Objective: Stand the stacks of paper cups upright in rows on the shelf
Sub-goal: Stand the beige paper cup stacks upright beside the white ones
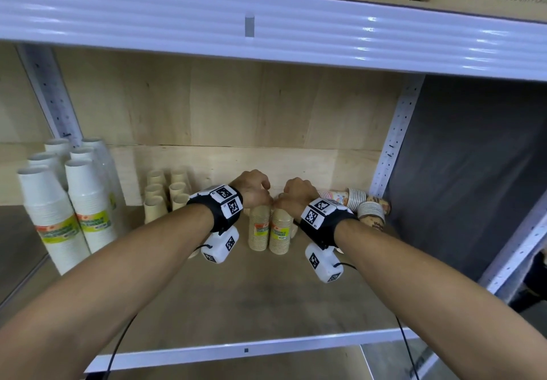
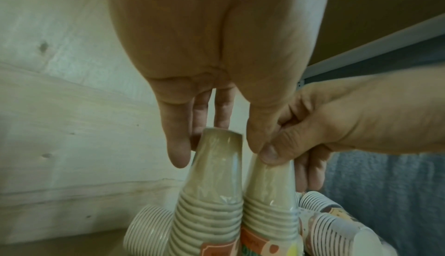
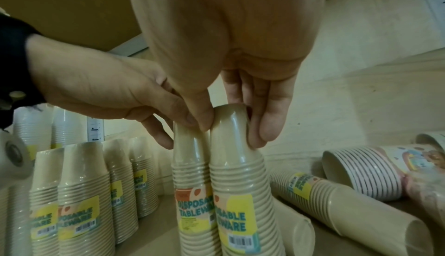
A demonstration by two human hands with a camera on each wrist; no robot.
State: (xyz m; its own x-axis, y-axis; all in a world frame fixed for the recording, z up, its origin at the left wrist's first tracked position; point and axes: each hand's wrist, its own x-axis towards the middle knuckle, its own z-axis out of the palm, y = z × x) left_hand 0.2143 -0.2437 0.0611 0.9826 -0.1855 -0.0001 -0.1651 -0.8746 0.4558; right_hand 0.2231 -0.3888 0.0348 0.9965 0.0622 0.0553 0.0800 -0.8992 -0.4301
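Observation:
Two tan paper cup stacks in clear wrap stand side by side, bases up, mid-shelf. My left hand (image 1: 257,194) pinches the top of the left stack (image 1: 259,230) between thumb and fingers; in the left wrist view the left hand (image 2: 216,151) straddles that stack (image 2: 211,199). My right hand (image 1: 291,199) grips the top of the right stack (image 1: 280,233); in the right wrist view the right hand (image 3: 231,126) curls its fingers round that stack (image 3: 236,193). The two thumbs touch between the stacks. Both stacks rest on the shelf board (image 1: 266,305).
Upright tan stacks (image 1: 165,196) stand in two rows to the left, with tall white stacks (image 1: 59,202) beyond them. To the right lie patterned stacks (image 1: 355,199) and tan stacks (image 3: 337,203) on their sides. An upper shelf beam (image 1: 266,33) hangs overhead; a metal post (image 1: 393,142) bounds the right.

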